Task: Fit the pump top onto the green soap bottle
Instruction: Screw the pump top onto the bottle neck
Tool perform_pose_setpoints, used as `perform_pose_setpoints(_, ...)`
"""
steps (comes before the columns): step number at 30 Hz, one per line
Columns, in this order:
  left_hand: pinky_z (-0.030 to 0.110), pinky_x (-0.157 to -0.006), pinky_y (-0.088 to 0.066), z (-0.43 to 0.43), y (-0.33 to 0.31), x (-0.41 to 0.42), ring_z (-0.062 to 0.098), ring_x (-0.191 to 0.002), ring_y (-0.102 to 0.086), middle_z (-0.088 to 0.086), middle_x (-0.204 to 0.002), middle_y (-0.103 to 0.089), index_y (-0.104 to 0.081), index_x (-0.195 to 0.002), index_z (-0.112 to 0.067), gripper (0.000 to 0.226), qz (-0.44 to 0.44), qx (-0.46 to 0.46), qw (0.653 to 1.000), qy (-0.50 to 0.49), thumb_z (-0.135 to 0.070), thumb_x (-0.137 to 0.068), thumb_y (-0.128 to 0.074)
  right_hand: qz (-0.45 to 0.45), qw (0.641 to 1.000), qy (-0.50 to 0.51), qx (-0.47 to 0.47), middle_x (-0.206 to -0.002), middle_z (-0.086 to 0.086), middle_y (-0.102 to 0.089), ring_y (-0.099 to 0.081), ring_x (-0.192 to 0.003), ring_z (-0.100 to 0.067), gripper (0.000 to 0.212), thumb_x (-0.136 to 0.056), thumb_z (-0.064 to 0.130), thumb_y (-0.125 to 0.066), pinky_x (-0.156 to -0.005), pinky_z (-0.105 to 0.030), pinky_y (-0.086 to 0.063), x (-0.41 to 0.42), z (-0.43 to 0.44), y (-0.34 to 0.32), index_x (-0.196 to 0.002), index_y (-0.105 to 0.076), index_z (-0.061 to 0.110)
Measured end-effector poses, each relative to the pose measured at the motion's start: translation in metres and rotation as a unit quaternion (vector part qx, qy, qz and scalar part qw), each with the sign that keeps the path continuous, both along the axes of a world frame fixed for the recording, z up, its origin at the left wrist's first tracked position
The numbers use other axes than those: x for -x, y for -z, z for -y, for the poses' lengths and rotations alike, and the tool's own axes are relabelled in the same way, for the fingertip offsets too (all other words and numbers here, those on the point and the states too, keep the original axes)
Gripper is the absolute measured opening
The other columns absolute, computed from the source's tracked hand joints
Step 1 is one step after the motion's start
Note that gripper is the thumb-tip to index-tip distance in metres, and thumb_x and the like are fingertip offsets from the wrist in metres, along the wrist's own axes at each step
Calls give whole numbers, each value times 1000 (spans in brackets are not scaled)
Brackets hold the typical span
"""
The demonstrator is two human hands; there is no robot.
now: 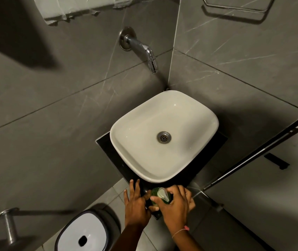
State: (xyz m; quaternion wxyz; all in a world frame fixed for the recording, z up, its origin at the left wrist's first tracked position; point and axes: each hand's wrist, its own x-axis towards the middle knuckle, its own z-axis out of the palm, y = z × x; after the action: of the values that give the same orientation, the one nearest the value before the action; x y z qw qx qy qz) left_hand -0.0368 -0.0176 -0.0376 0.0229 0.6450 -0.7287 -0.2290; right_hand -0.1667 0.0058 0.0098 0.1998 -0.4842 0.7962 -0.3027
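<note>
The green soap bottle stands on the dark counter just in front of the white basin. A pale pump top sits on its neck, seen from above. My right hand curls over the bottle from the right, fingers wrapped round the pump top and the bottle's upper part. My left hand rests against the bottle's left side, thumb touching it, fingers stretched toward the basin. The bottle's lower body is hidden by both hands.
A white basin with a metal drain fills the dark counter. A chrome tap juts from the grey tiled wall above it. A white-lidded bin stands on the floor lower left. A glass door edge runs along the right.
</note>
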Motion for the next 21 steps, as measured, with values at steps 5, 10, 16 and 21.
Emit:
perform_pose_setpoints(5, 53, -121, 6, 1, 2, -1, 27, -146, 24, 4, -163, 3, -50, -132, -40, 54, 8, 0, 1000, 13, -42, -80, -66, 24, 990, -139, 29, -107, 26, -53, -41, -111, -4, 69, -52, 81, -63, -89, -34, -28, 42, -11, -23, -116, -55, 55)
perform_pose_setpoints(10, 51, -121, 9, 1, 5, -2, 23, -143, 28, 4, -163, 4, -48, -134, -40, 58, 0, 1, 1000, 10, -49, -80, -67, 13, 964, -266, -10, -116, 24, -50, -39, -118, -5, 53, -64, 56, -68, -100, -37, -34, 59, 3, -57, -116, -58, 59)
perform_pose_setpoints(16, 52, -120, 7, 1, 6, -3, 23, -144, 27, 5, -163, 1, -45, -134, -43, 60, 0, 2, 1000, 12, -51, -78, -66, -6, 956, -293, -28, -111, 25, -51, -41, -117, -6, 49, -63, 50, -72, -99, -37, -33, 56, 13, -64, -112, -65, 52)
perform_pose_setpoints(21, 52, -120, 6, 1, 7, -2, 25, -145, 26, 4, -163, 2, -48, -133, -41, 58, 10, 3, 1000, 12, -49, -79, -67, 9, 967, -253, 2, -104, 31, -52, -43, -113, -4, 50, -51, 57, -72, -94, -36, -34, 47, 11, -61, -99, -67, 48)
